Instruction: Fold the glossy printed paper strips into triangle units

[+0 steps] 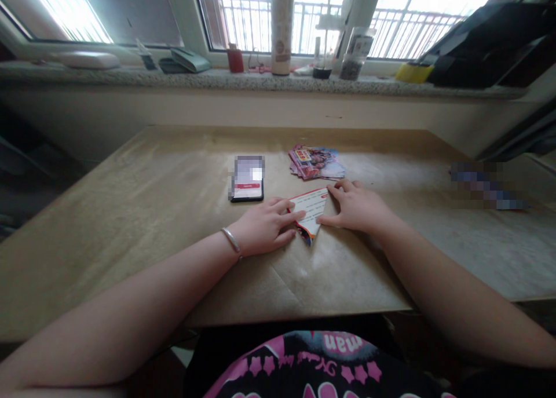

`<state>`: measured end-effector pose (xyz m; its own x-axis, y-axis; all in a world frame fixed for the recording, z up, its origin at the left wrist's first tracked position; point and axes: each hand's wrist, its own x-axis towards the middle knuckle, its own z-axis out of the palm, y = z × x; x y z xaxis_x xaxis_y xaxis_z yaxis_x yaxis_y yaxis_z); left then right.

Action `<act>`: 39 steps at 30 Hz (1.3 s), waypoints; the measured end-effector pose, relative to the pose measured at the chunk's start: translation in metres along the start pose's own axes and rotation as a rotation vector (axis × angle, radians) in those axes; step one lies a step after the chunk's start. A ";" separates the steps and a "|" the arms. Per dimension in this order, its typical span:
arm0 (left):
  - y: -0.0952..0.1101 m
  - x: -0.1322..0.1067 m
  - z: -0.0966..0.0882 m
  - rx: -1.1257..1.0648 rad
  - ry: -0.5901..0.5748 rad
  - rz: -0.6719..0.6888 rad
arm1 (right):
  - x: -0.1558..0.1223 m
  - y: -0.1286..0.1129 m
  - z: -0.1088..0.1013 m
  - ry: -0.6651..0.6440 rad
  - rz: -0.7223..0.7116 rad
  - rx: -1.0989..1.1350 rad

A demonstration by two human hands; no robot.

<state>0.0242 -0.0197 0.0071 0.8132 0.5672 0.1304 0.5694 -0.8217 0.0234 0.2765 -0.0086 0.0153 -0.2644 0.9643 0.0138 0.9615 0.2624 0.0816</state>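
A small folded paper leaflet point(313, 204), white with printed lines, a red edge and a colourful lower tip, lies on the table between my hands. My left hand point(269, 225), with a silver bangle at its wrist, rests with fingers spread on the leaflet's left side. On the other side, my right hand point(354, 205) holds the right edge, thumb low and bent fingers at the upper corner. Just beyond is a fanned stack of colourful printed leaflets point(319, 162). A phone point(247, 178) with a lit, blurred screen lies past my left hand.
The wooden table point(130, 224) runs to a wall under a stone windowsill point(243, 80). On the sill stand a red bottle point(235, 59), a tall cylinder point(281, 27), a yellow tape roll point(414, 72) and a black bag point(486, 44). A blurred long item point(486, 186) lies at right.
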 end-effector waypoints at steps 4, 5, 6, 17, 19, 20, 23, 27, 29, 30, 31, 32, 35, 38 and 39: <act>0.000 0.000 0.001 -0.001 0.003 0.000 | -0.002 0.000 0.001 -0.013 -0.009 -0.003; 0.000 0.000 0.001 -0.002 0.005 0.000 | -0.002 0.001 0.001 -0.016 -0.007 -0.005; 0.000 0.000 0.001 -0.003 0.007 0.001 | -0.002 0.001 0.001 -0.019 -0.005 -0.006; 0.000 -0.001 0.003 0.045 0.009 0.025 | -0.003 0.005 0.008 0.036 -0.046 0.070; 0.000 -0.001 0.004 0.055 0.013 0.034 | -0.003 0.007 0.009 0.095 -0.119 0.122; 0.000 -0.002 0.004 0.058 0.015 0.037 | -0.003 0.008 0.010 0.129 -0.180 0.157; 0.000 -0.002 0.004 0.054 0.022 0.037 | 0.000 0.012 0.010 0.204 -0.425 0.294; 0.001 -0.001 0.002 0.028 0.011 0.027 | 0.005 0.016 0.011 0.192 -0.649 0.468; 0.001 -0.001 0.001 -0.022 0.003 0.000 | 0.006 0.016 0.012 0.178 -0.678 0.503; 0.001 -0.002 0.001 -0.052 0.002 -0.015 | 0.007 0.016 0.012 0.175 -0.677 0.510; 0.000 -0.002 0.002 -0.080 0.005 -0.028 | 0.006 0.016 0.012 0.175 -0.670 0.515; -0.001 -0.002 0.002 -0.102 0.015 -0.036 | 0.006 0.016 0.011 0.173 -0.661 0.518; -0.002 -0.003 0.004 -0.130 0.085 -0.020 | 0.003 0.013 0.010 0.169 -0.628 0.502; -0.003 -0.003 0.002 -0.142 0.170 0.010 | -0.002 0.006 0.006 0.173 -0.564 0.448; -0.003 -0.003 0.000 -0.147 0.197 0.014 | -0.003 0.002 0.005 0.174 -0.530 0.418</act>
<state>0.0201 -0.0185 0.0062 0.7734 0.5457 0.3226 0.5227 -0.8369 0.1623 0.2798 -0.0109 0.0103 -0.6804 0.6924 0.2402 0.6389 0.7210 -0.2683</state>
